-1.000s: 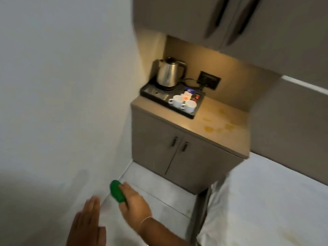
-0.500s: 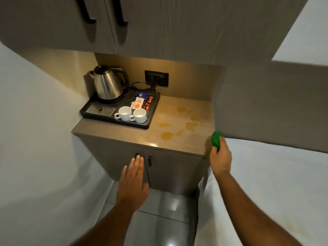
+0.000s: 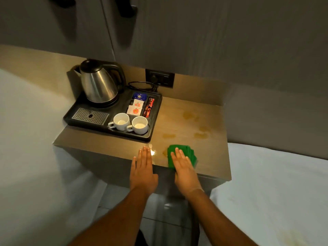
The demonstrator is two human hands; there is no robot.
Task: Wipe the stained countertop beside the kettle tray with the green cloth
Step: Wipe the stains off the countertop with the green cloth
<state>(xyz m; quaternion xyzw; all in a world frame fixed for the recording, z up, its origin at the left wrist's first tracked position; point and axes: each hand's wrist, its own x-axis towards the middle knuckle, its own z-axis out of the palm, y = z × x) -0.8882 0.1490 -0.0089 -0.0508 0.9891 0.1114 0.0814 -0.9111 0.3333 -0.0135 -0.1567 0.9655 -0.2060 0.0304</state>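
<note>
The green cloth (image 3: 190, 153) lies flat on the brown countertop (image 3: 211, 110) near its front edge, to the right of the black kettle tray (image 3: 70, 118). My right hand (image 3: 184, 172) presses flat on the cloth with fingers stretched out. Yellowish stains (image 3: 200, 134) spot the counter behind the cloth and further back. One stain edge shows at the cloth's left side. My left hand (image 3: 142, 173) is open and flat, its fingertips over the counter's front edge, holding nothing.
On the tray stand a steel kettle (image 3: 98, 84), two white cups (image 3: 121, 121) and sachets (image 3: 136, 107). A wall socket (image 3: 159, 78) with a cord sits behind. Upper cabinets (image 3: 159, 32) hang low overhead. White bedding (image 3: 275, 189) borders the counter's right side.
I have come closer to the counter. My right hand carried the balled cloth from the counter's right corner onto the top and spread it flat; my left hand rose to the front edge.
</note>
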